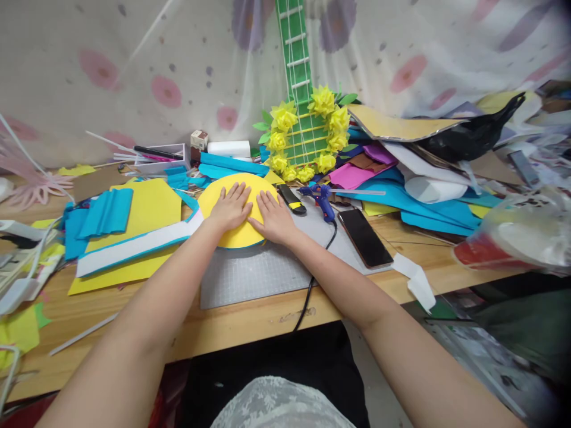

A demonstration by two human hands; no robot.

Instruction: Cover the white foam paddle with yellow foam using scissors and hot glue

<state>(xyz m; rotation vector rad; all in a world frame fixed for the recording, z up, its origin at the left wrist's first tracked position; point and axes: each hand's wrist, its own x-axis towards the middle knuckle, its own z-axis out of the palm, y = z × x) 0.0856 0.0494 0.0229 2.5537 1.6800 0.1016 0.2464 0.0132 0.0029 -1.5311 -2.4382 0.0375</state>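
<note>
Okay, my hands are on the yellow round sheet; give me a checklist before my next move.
1. Left hand and right hand flat on the yellow round sheet: ok.
2. Blue plastic glue gun apart from the sheet: ok.
3. Glue gun cool: cannot tell.
4. Thin black cable clear of the right forearm: not ok, it runs beneath.
5. Black-and-yellow utility knife safely closed: cannot tell.

Crosses the frame as a wooden table (pixel 250 320), bearing a grey mat (pixel 254 273) mid-frame, yellow sheets (pixel 154 205) centre-left, a thin strip (pixel 82 334) lower left.
</note>
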